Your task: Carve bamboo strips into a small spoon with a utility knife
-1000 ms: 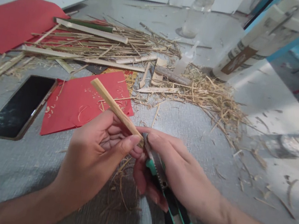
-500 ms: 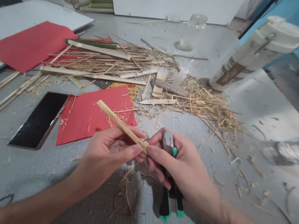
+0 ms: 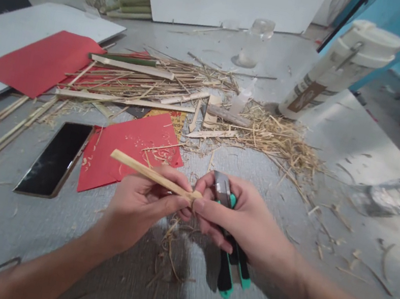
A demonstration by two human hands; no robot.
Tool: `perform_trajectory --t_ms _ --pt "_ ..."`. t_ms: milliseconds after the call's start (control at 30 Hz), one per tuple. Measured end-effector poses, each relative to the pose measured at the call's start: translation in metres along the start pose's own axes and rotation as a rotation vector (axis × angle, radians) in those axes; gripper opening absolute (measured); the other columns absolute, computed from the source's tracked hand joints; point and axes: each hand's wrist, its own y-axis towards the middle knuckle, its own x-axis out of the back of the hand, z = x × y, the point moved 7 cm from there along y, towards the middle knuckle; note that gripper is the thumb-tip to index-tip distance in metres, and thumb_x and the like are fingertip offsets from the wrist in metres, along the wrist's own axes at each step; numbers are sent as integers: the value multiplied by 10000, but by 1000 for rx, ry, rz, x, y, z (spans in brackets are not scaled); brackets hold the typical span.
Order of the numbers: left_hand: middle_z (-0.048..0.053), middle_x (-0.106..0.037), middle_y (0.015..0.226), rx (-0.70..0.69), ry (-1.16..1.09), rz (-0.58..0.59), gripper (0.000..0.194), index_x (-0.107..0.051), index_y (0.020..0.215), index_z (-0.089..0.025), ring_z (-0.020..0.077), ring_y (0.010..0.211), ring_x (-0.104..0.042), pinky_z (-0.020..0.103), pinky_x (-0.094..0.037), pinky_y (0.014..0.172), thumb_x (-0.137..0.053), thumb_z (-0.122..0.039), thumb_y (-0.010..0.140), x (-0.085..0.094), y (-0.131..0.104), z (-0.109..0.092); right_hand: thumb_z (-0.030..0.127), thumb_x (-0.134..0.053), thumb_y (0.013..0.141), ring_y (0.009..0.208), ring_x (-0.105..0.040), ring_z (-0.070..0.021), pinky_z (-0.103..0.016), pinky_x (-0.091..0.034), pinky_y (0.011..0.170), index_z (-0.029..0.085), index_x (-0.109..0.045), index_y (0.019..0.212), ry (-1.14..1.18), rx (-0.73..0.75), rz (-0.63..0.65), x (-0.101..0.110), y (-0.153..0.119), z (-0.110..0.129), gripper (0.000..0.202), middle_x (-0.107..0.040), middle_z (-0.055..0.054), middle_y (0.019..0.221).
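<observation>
Near the shavings-strewn red paper [image 3: 122, 154]: bamboo strip [image 3: 142, 168] held up, slanted. Left hand [image 3: 135, 210] fingers clamped on it. Right hand [image 3: 245, 219] fingers at its right end, also wrapped round green-and-black tool [image 3: 226, 273]. Phone [image 3: 53, 160] lies beside the paper, screen dark.

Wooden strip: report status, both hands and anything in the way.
Left hand pinching wooden strip. Right hand gripping green-and-black tool, thumb at strip's right-hand end. Loose scraps below hands, nothing seen blocking strip.

Grey surface [image 3: 115, 279]; on it a phone [image 3: 54, 160], red paper [image 3: 128, 139], loose straw [image 3: 288, 143]; farther back, a clear jar [image 3: 256, 43].
</observation>
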Motion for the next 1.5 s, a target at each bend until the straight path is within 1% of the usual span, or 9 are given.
perform_trajectory --t_ms 267,433,633,867,1033,1133,1300,1400,1500 --pt "7 -775 770 -39 10 12 143 -820 959 -195 125 646 -728 213 -635 633 -782 -326 999 1 -5 4 440 -823 939 426 -456 -47 -137 -363 376 221 -565 900 16 39 81 -5 -2 1 341 -666 49 661" --pt "24 -795 810 16 75 14 156 -815 968 -187 157 673 -754 240 -634 641 -901 -248 855 -1 -4 12 425 -828 935 440 -485 -56 -142 -391 380 236 -544 905 -19 84 -27 -1 -2 0 342 -673 60 672" --pt "20 -784 799 -58 159 -61 71 -793 859 -180 122 658 -716 205 -623 639 -807 -209 922 -1 -2 -2 382 -821 935 466 -438 -57 -165 -346 393 246 -524 915 -68 81 -3 -5 -3 5 327 -604 84 673" --pt "22 -782 757 -10 72 -18 86 -705 909 -190 133 614 -706 203 -590 545 -710 -218 989 -3 -4 2 256 -617 999 653 -489 -130 -280 -389 552 251 -543 988 -723 521 -344 19 -29 65 75 -571 25 802" --pt "-9 -707 702 17 58 -48 85 -725 857 -185 102 596 -619 177 -534 537 -768 -193 929 0 -4 4 141 -549 961 799 -637 -184 -336 -482 714 208 -591 1169 -1181 618 -325 15 -21 61 222 -709 -36 961" --pt "-22 -668 669 20 -1 -33 136 -732 857 -186 89 565 -567 175 -494 529 -789 -272 946 0 -3 5 206 -534 1070 962 -705 -223 -351 -514 802 187 -624 1352 -1259 607 -253 17 -13 52 297 -758 -99 1141" --pt "-34 -634 633 57 -52 -53 223 -720 840 -191 87 543 -524 178 -453 518 -836 -363 920 1 -3 6 310 -458 1149 891 -710 -224 -352 -534 757 219 -563 1542 -1344 657 -284 19 -15 54 417 -744 -114 1129" --pt "-47 -630 605 94 -93 -69 239 -715 852 -198 76 526 -506 161 -425 509 -858 -383 903 2 -3 8 309 -540 1115 836 -719 -216 -333 -537 705 217 -586 1430 -1324 732 -411 20 -25 63 331 -769 -97 1087" --pt "-54 -632 588 113 -109 -74 256 -712 857 -202 69 508 -490 150 -399 493 -880 -393 886 2 -4 9 320 -621 1078 722 -685 -179 -302 -509 626 226 -618 1197 -1316 794 -349 13 -31 64 151 -767 -64 979"
